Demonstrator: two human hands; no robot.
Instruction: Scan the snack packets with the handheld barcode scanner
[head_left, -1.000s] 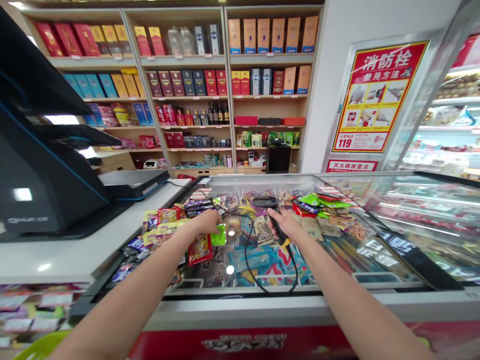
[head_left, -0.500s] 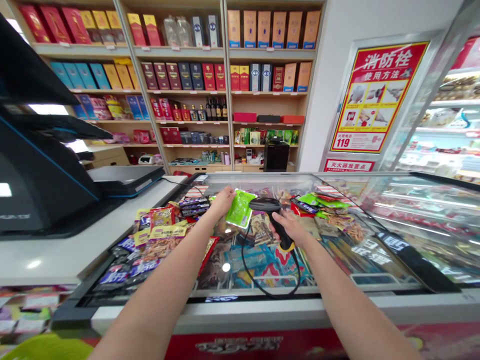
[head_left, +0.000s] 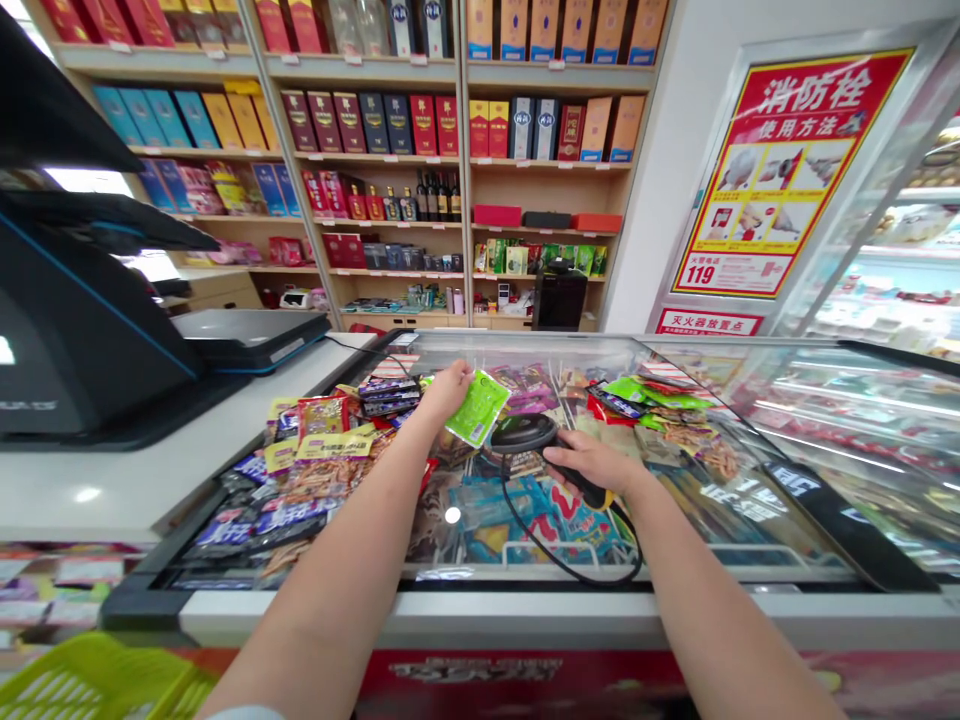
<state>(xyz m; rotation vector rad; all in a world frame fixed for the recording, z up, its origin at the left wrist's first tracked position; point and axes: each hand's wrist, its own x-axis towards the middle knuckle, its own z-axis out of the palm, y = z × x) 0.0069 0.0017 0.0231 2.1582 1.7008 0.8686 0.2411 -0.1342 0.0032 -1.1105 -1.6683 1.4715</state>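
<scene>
My left hand (head_left: 448, 388) pinches a bright green snack packet (head_left: 480, 408) by its left edge, tilted above the glass freezer lid (head_left: 390, 585). Wrapped round the grip of a black barcode scanner (head_left: 525, 432) is my right hand (head_left: 592, 464). The scanner's head points left, close below and right of the packet, and its black cable loops down over the glass. Left of my left forearm lies a heap of snack packets (head_left: 315, 480) in purple, yellow and red. A second, smaller pile of snack packets (head_left: 652, 400) rests on the glass to the right.
A black checkout machine (head_left: 82, 320) and a flat scale (head_left: 251, 335) stand on the white counter (head_left: 82, 500) at left. A yellow-green basket (head_left: 97, 680) is at the lower left. Behind the freezer rise shelves (head_left: 375, 158) of boxes and bottles.
The green packet has tilted, its lower end swinging left. My right hand has lowered the scanner slightly and turned its grip more level. The camera view has tipped down a little.
</scene>
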